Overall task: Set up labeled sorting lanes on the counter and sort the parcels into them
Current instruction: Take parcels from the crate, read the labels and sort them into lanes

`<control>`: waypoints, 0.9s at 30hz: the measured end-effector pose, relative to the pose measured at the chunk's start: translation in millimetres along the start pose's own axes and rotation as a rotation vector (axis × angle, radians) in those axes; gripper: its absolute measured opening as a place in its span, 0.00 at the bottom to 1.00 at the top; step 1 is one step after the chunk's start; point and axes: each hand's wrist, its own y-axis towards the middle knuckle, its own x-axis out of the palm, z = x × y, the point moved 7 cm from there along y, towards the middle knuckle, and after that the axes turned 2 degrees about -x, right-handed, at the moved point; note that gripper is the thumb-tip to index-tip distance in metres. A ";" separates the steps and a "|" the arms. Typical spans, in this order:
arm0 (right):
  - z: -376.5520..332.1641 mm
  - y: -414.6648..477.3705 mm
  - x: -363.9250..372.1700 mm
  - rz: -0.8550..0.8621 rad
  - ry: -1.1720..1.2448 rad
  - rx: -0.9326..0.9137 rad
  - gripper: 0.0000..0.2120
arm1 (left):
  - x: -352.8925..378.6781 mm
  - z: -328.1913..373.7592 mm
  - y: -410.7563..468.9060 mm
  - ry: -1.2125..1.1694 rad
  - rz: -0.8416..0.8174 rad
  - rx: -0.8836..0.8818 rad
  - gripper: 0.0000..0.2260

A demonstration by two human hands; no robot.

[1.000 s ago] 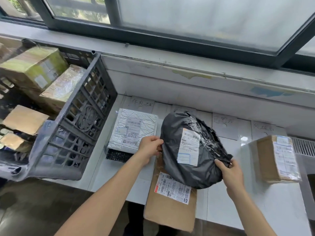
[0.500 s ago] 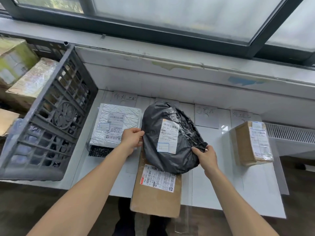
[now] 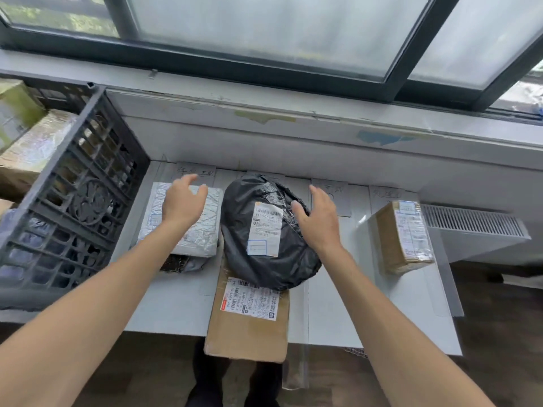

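While our left hand (image 3: 183,205) and right hand (image 3: 318,221) hover with fingers spread and loose, holding nothing, the round, crinkled black plastic parcel (image 3: 282,265) lies on a flat cardboard box (image 3: 246,333) on the smooth white counter (image 3: 170,304).

bag parcel (image 3: 269,230) on flat box (image 3: 248,324) — crate (image 3: 73,198) left, small box (image 3: 404,235) right.

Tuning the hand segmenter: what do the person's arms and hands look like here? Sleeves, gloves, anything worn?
Left hand and right hand are bare: no gloves, and no ring, watch or band shows. Left forearm and right forearm are uncovered down to the frame's edge, so no sleeve is in view.
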 end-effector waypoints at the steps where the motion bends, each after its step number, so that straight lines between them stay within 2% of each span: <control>1: -23.2 5.3 3.2 -0.027 -0.062 -0.084 0.31 | -12.9 12.9 0.4 0.111 0.035 0.113 0.21; 4: -94.5 18.2 16.5 -0.058 -0.224 -0.293 0.31 | -53.9 39.7 0.3 0.381 0.144 0.323 0.25; 8: -183.1 22.5 33.8 -0.037 -0.302 -0.451 0.30 | -107.6 46.4 11.2 0.514 0.220 0.429 0.27; 14: -305.3 26.8 90.0 -0.057 -0.324 -0.593 0.30 | -210.6 -1.1 47.9 0.480 0.306 0.339 0.26; 20: -409.8 22.9 175.4 -0.130 -0.326 -0.697 0.29 | -308.8 -80.1 95.2 0.475 0.368 0.209 0.26; 27: -488.0 15.7 266.9 -0.207 -0.354 -0.776 0.29 | -354.5 -166.8 132.1 0.493 0.336 0.054 0.28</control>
